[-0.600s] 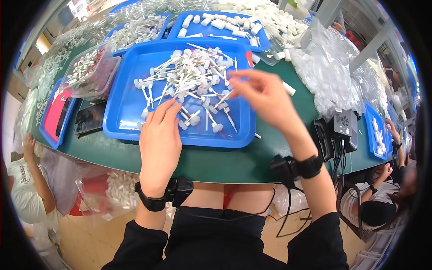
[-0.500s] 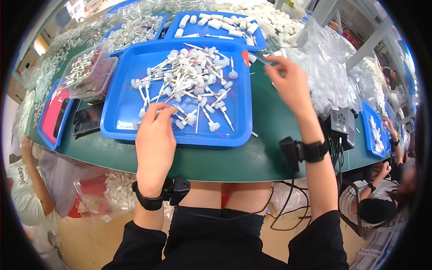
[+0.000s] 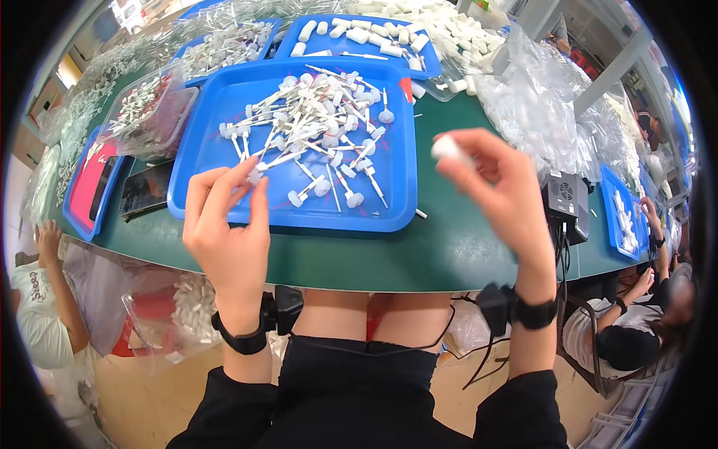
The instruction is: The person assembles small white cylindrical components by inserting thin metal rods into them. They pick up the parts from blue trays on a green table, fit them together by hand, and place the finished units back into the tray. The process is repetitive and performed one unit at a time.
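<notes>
A large blue tray (image 3: pixel 224 196) lies in front of me, heaped with thin white sticks that have round translucent caps (image 3: pixel 321 112). Over its near left part, my left hand (image 3: pixel 228 224) pinches one such capped stick (image 3: pixel 256 175) between thumb and fingertips. To the right of the tray, my right hand (image 3: pixel 497 179) is raised above the green table (image 3: pixel 449 247). A short white cylinder (image 3: pixel 447 147) is held between its thumb and fingers; the hand is slightly blurred. Both wrists wear black bands with small dark boxes.
Behind stands another blue tray (image 3: pixel 283 49) with white cylinders, beside a heap of them (image 3: pixel 460 37). Left are a clear plastic tub (image 3: pixel 149 123) and a dark phone (image 3: pixel 146 194). Clear bags (image 3: pixel 523 112) and a black box (image 3: pixel 562 198) stand right. Co-workers' hands (image 3: pixel 648 213) show at both sides.
My right hand has come back toward me from the far right of the tray, now with a white cylinder. My left hand has shifted left, with a capped stick raised at its fingertips.
</notes>
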Demonstrator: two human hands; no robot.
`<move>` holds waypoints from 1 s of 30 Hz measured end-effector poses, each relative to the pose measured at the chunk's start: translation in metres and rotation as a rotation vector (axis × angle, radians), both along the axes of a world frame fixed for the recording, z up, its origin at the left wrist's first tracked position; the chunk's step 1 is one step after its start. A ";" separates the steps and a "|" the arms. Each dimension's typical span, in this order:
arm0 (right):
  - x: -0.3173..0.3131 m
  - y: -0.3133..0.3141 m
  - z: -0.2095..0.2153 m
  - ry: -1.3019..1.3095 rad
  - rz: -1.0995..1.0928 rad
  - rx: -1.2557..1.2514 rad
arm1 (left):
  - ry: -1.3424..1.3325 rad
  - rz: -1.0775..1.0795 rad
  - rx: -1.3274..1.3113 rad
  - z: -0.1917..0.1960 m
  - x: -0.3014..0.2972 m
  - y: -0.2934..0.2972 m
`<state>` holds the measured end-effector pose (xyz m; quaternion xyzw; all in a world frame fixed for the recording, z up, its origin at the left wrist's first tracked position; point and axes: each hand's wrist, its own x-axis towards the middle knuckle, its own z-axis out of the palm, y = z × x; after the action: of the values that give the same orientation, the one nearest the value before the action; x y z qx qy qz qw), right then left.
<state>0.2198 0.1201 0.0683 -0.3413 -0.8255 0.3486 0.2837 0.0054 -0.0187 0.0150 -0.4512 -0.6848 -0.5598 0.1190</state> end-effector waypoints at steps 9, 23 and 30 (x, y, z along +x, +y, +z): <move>-0.005 -0.047 -0.020 0.352 0.135 0.106 | -0.427 -0.676 0.137 0.010 0.035 -0.020; 0.027 -0.074 -0.037 0.599 0.130 -0.035 | -0.173 -0.649 0.111 0.007 0.043 -0.030; 0.034 -0.079 -0.042 0.601 0.167 0.205 | -0.416 -0.744 0.108 0.006 0.048 -0.034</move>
<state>0.2537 0.0407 0.0261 -0.1241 -0.7608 0.3706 0.5181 0.0532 -0.0524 0.0207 -0.5381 -0.4546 -0.6787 -0.2078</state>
